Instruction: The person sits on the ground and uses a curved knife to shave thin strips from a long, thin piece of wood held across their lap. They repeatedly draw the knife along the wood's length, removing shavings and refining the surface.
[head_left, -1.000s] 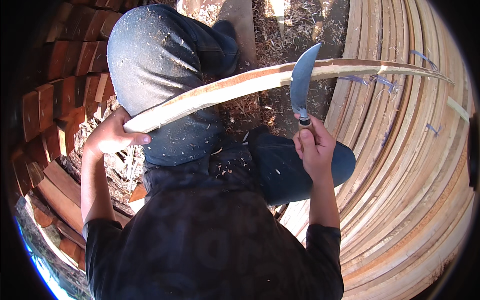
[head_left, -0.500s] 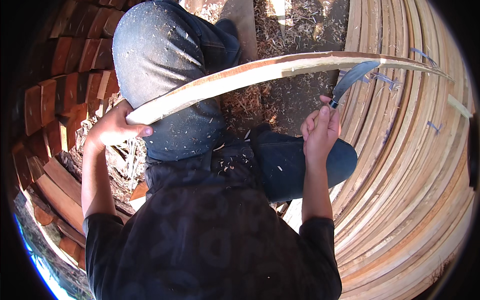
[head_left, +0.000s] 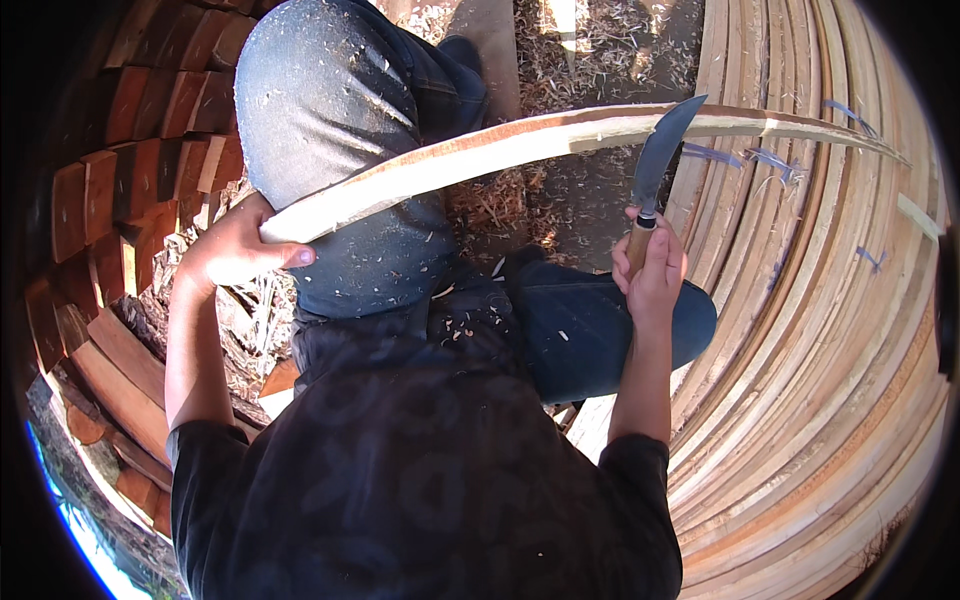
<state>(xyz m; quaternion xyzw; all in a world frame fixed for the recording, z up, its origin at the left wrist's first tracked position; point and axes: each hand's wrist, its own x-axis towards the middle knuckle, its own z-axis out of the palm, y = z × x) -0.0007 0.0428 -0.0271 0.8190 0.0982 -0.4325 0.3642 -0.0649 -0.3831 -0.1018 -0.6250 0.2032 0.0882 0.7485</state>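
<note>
A long strip of wood, pale on its near face and reddish-brown along the far edge, crosses over my left thigh and runs out to the right. My left hand grips its near left end, with the thumb on top. In my right hand is a knife with a curved, dark blade and a light wooden handle. The blade points away from me, its upper part overlapping the strip in view; whether it touches the wood I cannot tell.
Long pale wood strips lie side by side across the right, some tied with bluish bands. Reddish wood blocks are stacked on the left. Shavings cover the ground ahead and dot my trousers.
My right hand has shifted slightly right and nearer me. The knife has turned from slanting right to pointing almost straight away. The left hand keeps its hold on the strip.
</note>
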